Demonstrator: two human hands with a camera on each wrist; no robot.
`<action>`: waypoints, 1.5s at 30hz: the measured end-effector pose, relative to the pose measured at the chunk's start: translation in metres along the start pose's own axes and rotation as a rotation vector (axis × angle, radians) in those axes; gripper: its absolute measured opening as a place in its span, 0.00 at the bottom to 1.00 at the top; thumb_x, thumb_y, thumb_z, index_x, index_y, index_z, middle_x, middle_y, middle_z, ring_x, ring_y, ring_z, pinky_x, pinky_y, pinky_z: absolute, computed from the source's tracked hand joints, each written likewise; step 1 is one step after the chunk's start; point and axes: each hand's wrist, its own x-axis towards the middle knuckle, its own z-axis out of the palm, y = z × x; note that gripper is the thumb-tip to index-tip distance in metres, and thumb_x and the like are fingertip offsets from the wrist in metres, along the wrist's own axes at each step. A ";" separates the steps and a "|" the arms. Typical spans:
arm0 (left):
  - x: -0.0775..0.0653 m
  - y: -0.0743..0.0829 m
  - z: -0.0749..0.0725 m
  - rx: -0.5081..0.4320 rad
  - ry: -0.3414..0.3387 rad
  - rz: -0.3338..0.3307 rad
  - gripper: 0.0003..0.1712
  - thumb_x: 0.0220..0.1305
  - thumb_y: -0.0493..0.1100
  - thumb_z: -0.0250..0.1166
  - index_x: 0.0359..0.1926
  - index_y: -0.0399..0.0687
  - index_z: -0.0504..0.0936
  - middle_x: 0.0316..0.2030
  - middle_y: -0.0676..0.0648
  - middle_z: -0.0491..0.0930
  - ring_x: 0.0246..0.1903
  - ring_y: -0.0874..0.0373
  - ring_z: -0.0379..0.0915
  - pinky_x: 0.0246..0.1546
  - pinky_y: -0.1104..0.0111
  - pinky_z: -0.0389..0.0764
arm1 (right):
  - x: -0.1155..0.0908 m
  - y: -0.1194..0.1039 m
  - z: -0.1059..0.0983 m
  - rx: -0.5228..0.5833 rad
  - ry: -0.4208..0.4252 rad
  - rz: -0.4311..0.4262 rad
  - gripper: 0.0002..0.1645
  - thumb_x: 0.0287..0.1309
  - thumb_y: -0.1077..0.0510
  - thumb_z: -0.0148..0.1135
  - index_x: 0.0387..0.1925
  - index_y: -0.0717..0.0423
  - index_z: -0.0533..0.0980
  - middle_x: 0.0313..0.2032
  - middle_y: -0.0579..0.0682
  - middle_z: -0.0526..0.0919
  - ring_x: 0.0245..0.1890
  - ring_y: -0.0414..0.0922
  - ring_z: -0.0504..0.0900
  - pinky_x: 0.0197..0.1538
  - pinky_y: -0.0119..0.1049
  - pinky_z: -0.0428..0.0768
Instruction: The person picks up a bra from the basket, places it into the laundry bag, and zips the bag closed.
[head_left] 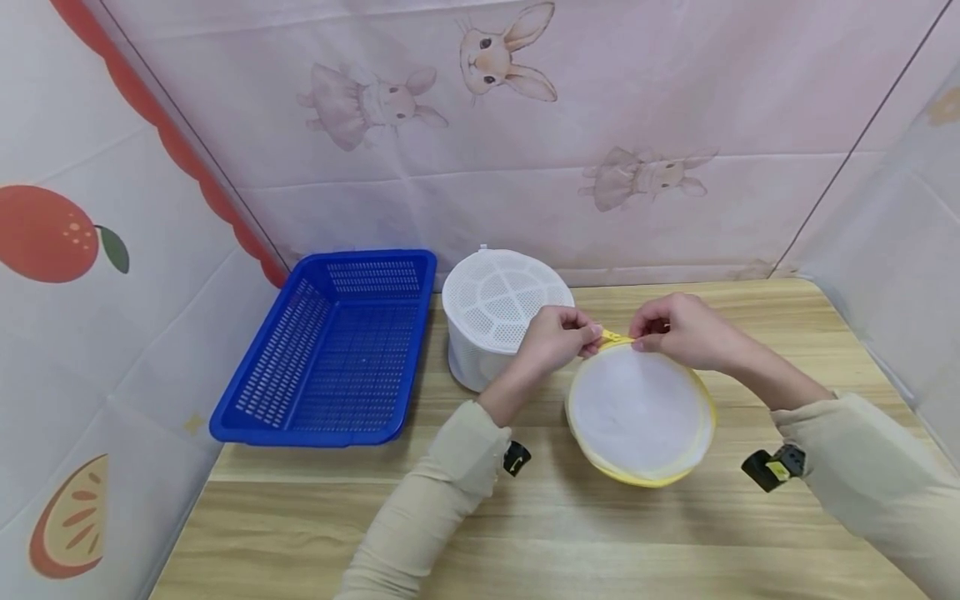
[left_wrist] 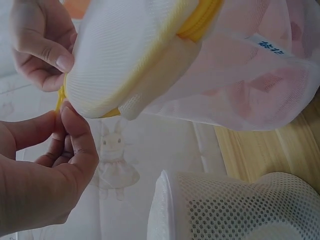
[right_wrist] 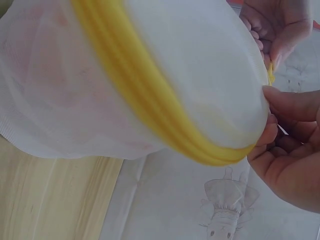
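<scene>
A round white mesh laundry bag [head_left: 641, 412] with a yellow zipper [right_wrist: 135, 90] around its top stands on the table in front of me. Something pink shows through its side in the left wrist view. My left hand [head_left: 558, 337] pinches the yellow zipper pull [head_left: 615, 336] between thumb and forefinger at the bag's far edge. Right beside it, my right hand [head_left: 678, 332] pinches the rim of the bag with thumb and fingers. The lid of the bag lies across its top, and the zipper runs along the rim.
A blue plastic basket [head_left: 322, 433] stands at the left of the wooden table [head_left: 525, 533]. Between it and the bag, toward the back, is a white mesh cylinder [head_left: 506, 296], close behind my left hand. A printed curtain [head_left: 480, 200] hangs along the back edge.
</scene>
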 end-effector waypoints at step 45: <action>0.002 -0.007 -0.014 -0.186 -0.021 -0.050 0.05 0.57 0.28 0.58 0.25 0.31 0.75 0.20 0.45 0.76 0.20 0.62 0.72 0.28 0.70 0.79 | -0.015 0.009 -0.020 0.073 0.048 0.180 0.02 0.51 0.69 0.61 0.29 0.67 0.77 0.20 0.50 0.75 0.19 0.40 0.71 0.22 0.31 0.74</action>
